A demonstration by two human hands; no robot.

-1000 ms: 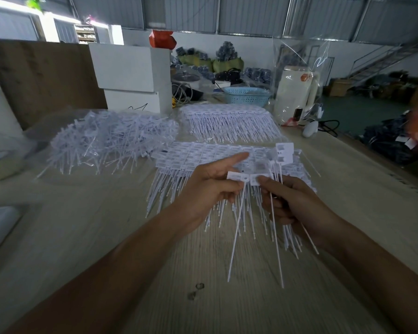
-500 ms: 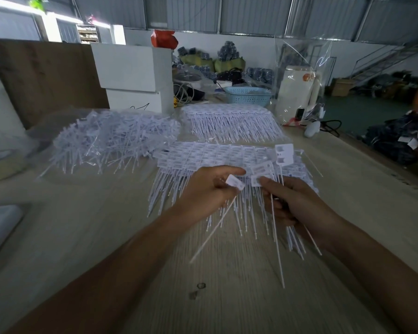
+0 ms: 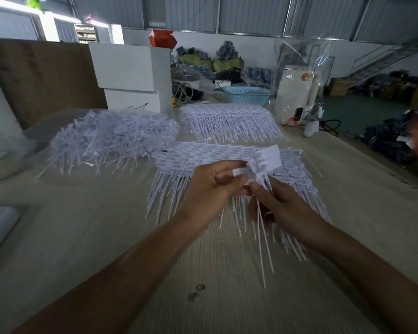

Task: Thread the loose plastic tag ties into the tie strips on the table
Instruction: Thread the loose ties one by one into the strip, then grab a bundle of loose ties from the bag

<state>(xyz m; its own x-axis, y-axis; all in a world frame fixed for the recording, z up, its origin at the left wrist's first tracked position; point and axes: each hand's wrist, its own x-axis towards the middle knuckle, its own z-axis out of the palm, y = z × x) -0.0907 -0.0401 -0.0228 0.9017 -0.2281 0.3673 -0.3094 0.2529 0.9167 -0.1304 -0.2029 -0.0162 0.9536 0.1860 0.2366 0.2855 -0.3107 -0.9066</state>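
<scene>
Left hand [image 3: 210,189] pinches tag tie [image 3: 239,171]; right hand [image 3: 282,208] grasps tie bundle [image 3: 263,162] above tie strip [image 3: 203,156] mid-surface.

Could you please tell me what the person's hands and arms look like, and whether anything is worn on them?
Both the left hand and the right hand are bare: no gloves, rings, watch or wristband show. Both forearms are uncovered to the frame's edge, with no sleeves visible.
</scene>
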